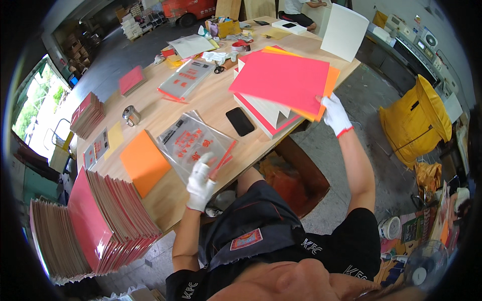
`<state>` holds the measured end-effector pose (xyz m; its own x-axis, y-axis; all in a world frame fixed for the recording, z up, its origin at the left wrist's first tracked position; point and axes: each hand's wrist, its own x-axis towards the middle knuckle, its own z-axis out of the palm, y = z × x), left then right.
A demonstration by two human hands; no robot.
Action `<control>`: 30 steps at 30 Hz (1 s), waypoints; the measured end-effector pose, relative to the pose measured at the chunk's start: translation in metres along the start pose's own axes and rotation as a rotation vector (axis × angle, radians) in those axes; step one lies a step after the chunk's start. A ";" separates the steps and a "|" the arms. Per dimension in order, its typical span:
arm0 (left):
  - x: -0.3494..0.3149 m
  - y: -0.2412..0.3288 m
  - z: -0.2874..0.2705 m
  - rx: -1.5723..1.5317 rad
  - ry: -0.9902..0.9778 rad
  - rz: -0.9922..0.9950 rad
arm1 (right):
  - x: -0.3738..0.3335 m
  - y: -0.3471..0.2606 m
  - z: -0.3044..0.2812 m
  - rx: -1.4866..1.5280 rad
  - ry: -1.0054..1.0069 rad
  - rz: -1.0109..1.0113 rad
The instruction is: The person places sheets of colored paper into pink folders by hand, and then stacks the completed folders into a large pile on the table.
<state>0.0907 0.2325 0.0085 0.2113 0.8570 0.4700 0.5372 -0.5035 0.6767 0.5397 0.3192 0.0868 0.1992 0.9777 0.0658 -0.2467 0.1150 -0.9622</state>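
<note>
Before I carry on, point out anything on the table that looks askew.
The clear plastic sleeves by the left hand lie fanned, corners out of line. Under the pink sheet in the right hand, white paper bends into peaks instead of lying flat.

A long, light brown wooden table (155,115) fills the middle. The floor (374,130) is hard and grey. At the left edge, bright daylight comes through a big opening (37,103) with green leaves outside. A plain pale wall (369,7) is at the upper right. Tall tan wooden boards (228,9) stand at the top.
</note>
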 end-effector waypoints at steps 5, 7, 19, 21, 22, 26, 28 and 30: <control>0.013 -0.043 -0.040 -0.437 0.265 -0.337 | -0.046 0.023 0.071 -0.435 -0.380 -0.113; 0.018 -0.052 -0.055 -0.505 0.276 -0.392 | -0.051 0.072 0.091 -0.322 -0.472 -0.090; -0.067 -0.114 -0.049 -0.470 0.369 -0.422 | -0.063 0.178 0.166 -0.082 -0.515 0.071; -0.066 -0.107 -0.034 -0.439 0.344 -0.523 | -0.064 0.189 0.168 -0.135 -0.528 0.008; -0.065 -0.107 -0.031 -0.470 0.353 -0.540 | -0.063 0.192 0.167 -0.101 -0.519 0.029; -0.064 -0.107 -0.035 -0.515 0.375 -0.591 | -0.066 0.189 0.165 -0.458 -0.513 -0.074; -0.054 -0.091 -0.032 -0.495 0.434 -0.570 | -0.066 0.178 0.137 -1.213 -0.555 -0.167; -0.045 -0.083 -0.027 -0.479 0.433 -0.508 | -0.076 0.138 0.122 -1.331 -0.749 -0.182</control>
<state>0.0142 0.2327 -0.0536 -0.3506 0.9242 0.1517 0.0544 -0.1416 0.9884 0.3747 0.2823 -0.0182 -0.4761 0.8763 -0.0736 0.8075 0.4025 -0.4312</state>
